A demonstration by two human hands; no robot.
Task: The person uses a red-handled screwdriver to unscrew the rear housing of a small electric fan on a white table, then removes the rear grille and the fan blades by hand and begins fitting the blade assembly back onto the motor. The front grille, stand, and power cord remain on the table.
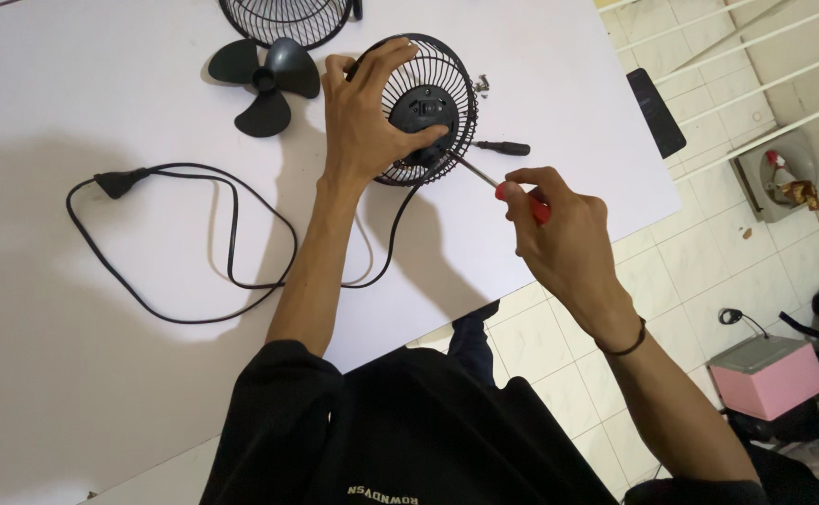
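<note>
Two bare hands work over a white worktop (101, 374). At 12 o'clock, the left hand (367, 117) clamps down on a black wire fan guard (442, 89) with its round motor hub. The right hand (559, 234), at about 3 o'clock, grips a red-handled screwdriver (498, 182), tip pointing at the hub. Black fan blades (264, 82) lie at 11 o'clock, a looped power cord (180, 243) at 9.

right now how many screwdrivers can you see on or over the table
2. A red-handled screwdriver is in the right hand, its tip at the fan grille that the left hand steadies. A black-handled screwdriver lies on the table right of the grille.
</note>
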